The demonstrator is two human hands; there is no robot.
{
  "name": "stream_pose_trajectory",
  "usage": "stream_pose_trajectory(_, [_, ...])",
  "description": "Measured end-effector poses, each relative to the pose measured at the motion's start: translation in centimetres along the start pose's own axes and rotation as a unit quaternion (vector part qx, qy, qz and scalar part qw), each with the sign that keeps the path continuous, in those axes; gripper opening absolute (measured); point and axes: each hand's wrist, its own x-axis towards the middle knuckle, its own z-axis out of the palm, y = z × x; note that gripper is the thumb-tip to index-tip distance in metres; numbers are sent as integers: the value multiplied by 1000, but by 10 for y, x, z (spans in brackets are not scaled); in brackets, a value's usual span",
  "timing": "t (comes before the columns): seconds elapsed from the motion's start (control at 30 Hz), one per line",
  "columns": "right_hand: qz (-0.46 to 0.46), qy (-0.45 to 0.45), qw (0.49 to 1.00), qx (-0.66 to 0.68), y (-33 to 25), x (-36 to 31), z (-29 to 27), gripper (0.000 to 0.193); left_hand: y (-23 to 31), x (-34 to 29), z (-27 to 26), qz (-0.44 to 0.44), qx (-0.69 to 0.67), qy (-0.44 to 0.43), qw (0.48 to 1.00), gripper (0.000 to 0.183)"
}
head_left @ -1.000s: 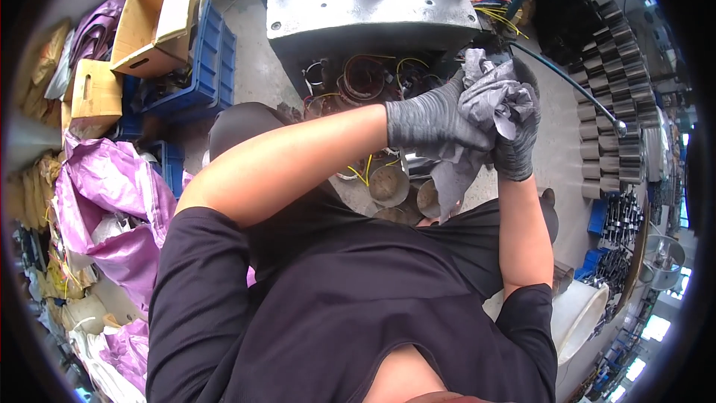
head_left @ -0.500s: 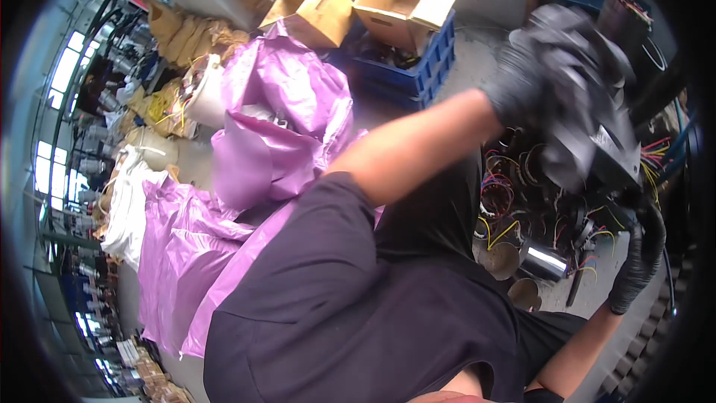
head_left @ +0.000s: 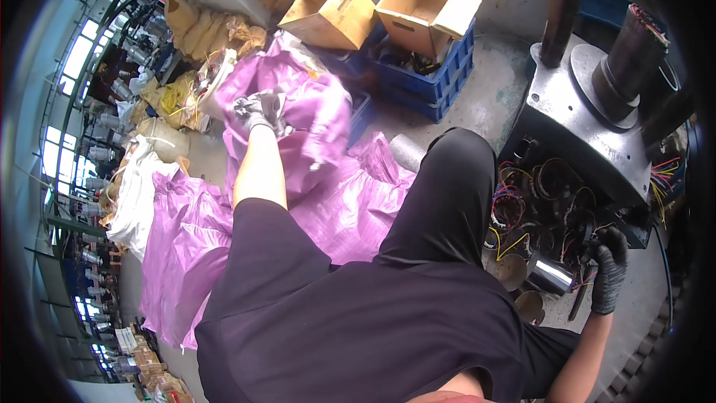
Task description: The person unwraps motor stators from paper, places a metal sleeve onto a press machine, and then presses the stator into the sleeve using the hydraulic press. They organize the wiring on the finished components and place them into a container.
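My left hand (head_left: 258,113), in a dark glove, is over the mouth of a purple woven sack (head_left: 298,97). Grey shapes show around its fingers, and blur hides whether it grips anything. My right hand (head_left: 611,272), also in a black glove, reaches down beside a heap of motor parts with coloured wires (head_left: 548,179). Its fingers are curled at a dark part among the wires, which I cannot make out. A shiny metal cylinder (head_left: 550,275) lies close to that hand.
A metal press (head_left: 570,108) with dark columns stands at right. Cardboard boxes (head_left: 425,4) sit on blue crates (head_left: 429,93) at the back. More purple sacks (head_left: 186,246) and a white sack (head_left: 134,209) lie at left. A black cable (head_left: 666,276) curves along the right.
My left arm has swung from the press at right across to the purple sack at left. My right hand has moved slightly left and up, its fingers now curled at the parts.
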Motion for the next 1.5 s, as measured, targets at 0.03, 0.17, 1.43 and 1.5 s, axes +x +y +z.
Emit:
stream_pose_trajectory(0.03, [18, 10, 1000, -1, 8, -3, 0, 41, 1, -5, -23, -3, 19, 22, 1000, 57])
stream_pose_trajectory(0.17, [46, -7, 999, -24, 26, -10, -1, 40, -1, -29, -106, -17, 122, 108, 987, 53])
stream_pose_trajectory(1.43, [466, 89, 863, -171, 256, -49, -84, 49, -36, -261, 396, 245, 337, -492, 764, 18])
stream_pose_trajectory(1.5, [514, 12, 845, -148, 258, -46, -75, 44, -58, -324, 435, 227, 273, -601, 716, 11])
